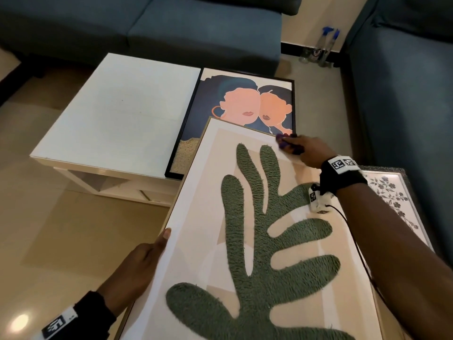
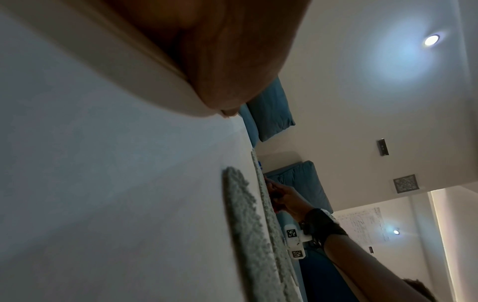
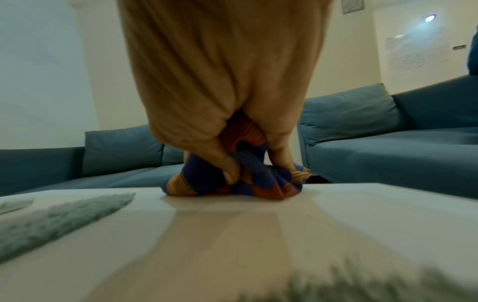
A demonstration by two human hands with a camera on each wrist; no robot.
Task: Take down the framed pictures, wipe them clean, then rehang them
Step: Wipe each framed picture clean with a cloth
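So I've got the leaf picture (image 1: 257, 241) tilted toward me, far edge propped on the two-faces picture (image 1: 245, 106) lying on the white table (image 1: 117, 111). Left hand (image 1: 137, 266) clamps the near-left frame edge, thumb on top, so it can't slide. Right hand (image 1: 306, 150) has the bunched cloth (image 3: 232, 179) squeezed in its fingers, pressing it on the far-right corner. A floral picture (image 1: 397, 200) waits on the right.
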